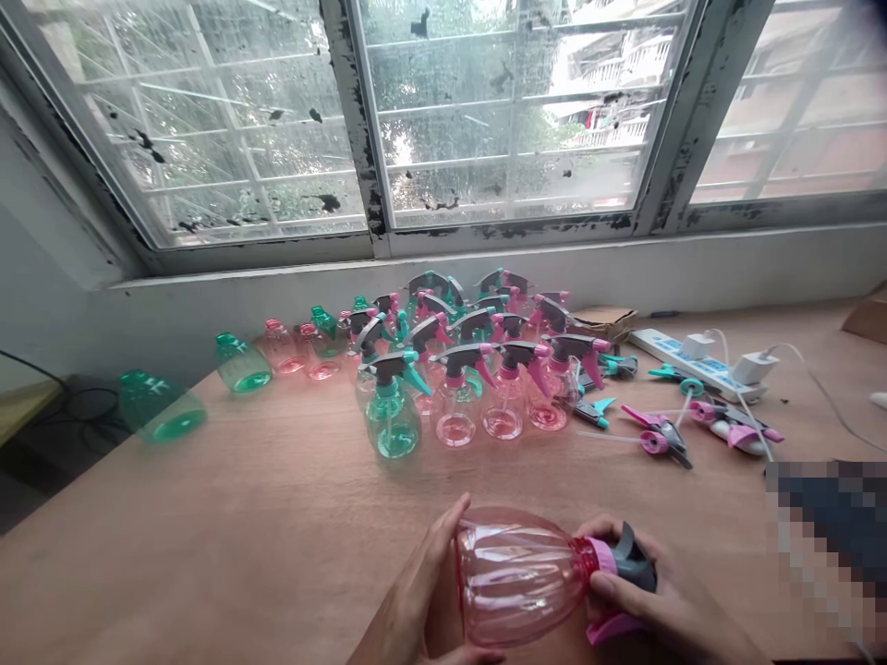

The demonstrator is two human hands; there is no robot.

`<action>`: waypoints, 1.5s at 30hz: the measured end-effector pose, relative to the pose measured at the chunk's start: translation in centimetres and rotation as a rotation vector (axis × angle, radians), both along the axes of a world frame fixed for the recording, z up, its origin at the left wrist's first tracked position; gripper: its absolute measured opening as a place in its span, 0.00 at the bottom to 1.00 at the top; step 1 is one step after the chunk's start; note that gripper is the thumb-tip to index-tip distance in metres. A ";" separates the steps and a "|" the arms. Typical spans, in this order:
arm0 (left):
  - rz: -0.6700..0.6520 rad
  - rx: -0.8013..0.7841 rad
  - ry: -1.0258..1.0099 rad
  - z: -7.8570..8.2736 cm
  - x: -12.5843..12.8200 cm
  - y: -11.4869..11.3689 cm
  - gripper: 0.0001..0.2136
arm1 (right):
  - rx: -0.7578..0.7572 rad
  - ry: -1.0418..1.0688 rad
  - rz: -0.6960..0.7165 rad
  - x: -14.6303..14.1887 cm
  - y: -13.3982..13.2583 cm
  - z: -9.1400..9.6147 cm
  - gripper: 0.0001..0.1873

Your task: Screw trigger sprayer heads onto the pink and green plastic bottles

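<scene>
A clear pink spray bottle (pixel 519 577) lies on its side between my hands, near the front of the table. My left hand (pixel 422 591) is wrapped round its base, thumb and fingers on opposite sides. At the neck, my right hand (pixel 644 600) grips the pink collar and the grey and pink spray head (pixel 634 559). The head sits against the bottle's mouth; how tightly it is screwed on I cannot tell. Beyond my hands stand several pink and green spray bottles with heads on, the nearest being a green one (pixel 394 425).
Headless green bottles (pixel 242 365) and pink bottles (pixel 281 349) stand at the left. Loose spray heads (pixel 662 439) with tubes lie at the right, beside a white power strip (pixel 699 365) with plugs and cables. A blurred-out dark object (pixel 838 526) is at the right edge.
</scene>
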State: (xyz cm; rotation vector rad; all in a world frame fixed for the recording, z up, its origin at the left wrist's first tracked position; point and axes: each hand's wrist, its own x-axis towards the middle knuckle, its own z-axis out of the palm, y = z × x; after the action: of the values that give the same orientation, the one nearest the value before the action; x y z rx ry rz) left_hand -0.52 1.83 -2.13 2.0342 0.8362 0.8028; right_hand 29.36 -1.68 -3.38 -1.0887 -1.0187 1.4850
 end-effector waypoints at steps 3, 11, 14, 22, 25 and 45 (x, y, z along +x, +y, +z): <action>0.009 0.012 -0.028 -0.4 -0.1 0.0 0.48 | -0.006 0.004 -0.012 0.1 0.0 -0.2 0.24; 0.063 -0.057 -0.020 -1.4 -0.5 0.1 0.51 | 0.009 0.015 -0.007 0.3 0.1 -0.7 0.24; 0.036 0.011 -0.041 -1.5 -0.1 0.0 0.42 | 0.001 0.030 0.020 0.4 0.2 -0.7 0.23; -0.005 0.025 0.008 -0.9 -0.5 0.0 0.53 | -0.026 0.059 0.051 0.1 0.0 -0.4 0.25; -0.012 0.044 -0.015 -0.5 -0.1 0.0 0.43 | -0.050 0.064 0.042 -0.1 -0.2 -0.2 0.25; 0.005 0.070 -0.043 -1.4 0.1 -0.1 0.48 | -0.043 0.040 0.004 -0.3 -0.1 -0.2 0.25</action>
State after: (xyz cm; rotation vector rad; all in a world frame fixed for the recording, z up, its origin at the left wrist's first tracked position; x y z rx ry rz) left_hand -0.44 1.74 -3.54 2.0696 0.7994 0.8862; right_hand 29.10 -1.81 -3.62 -1.0842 -0.9653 1.5321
